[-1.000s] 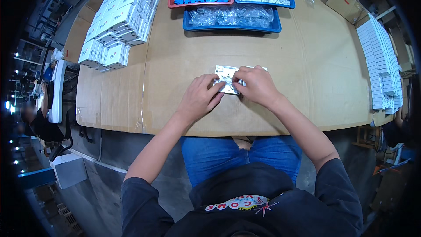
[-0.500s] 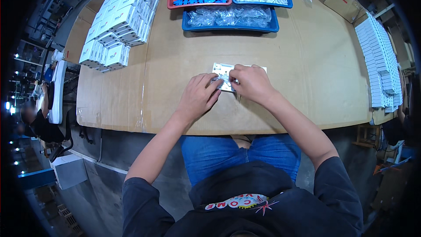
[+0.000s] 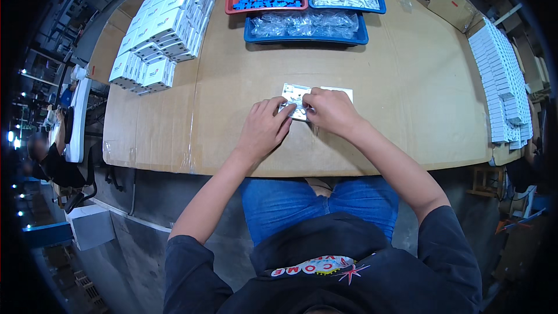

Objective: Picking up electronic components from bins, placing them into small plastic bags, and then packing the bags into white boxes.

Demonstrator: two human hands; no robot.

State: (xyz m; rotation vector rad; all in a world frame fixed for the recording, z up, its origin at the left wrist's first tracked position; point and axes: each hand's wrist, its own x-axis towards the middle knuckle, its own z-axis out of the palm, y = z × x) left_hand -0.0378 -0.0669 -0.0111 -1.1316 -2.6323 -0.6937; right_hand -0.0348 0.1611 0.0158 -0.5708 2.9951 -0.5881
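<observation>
A shallow white box (image 3: 294, 91) lies on the cardboard-covered table, with something shiny and clear inside that is too small to make out. My left hand (image 3: 264, 129) is closed at its left side, the fingertips and thumb gripping near the edge. From the right, my right hand (image 3: 332, 110) reaches over the box with fingers curled into a pinch; what they hold is hidden. Partly behind that hand shows a flat white panel (image 3: 347, 91), and whether it joins the box I cannot tell.
Stacked white boxes (image 3: 165, 20) stand at the far left, and more white boxes (image 3: 500, 81) at the right edge. At the back are a red tray (image 3: 267, 10) of blue parts, a blue tray (image 3: 381, 0) of white pieces and another blue tray (image 3: 305, 40) of clear bags.
The view has shifted slightly. My right hand's fingers have moved a little, and more of the white panel behind it shows. Both hands stay at the box.
</observation>
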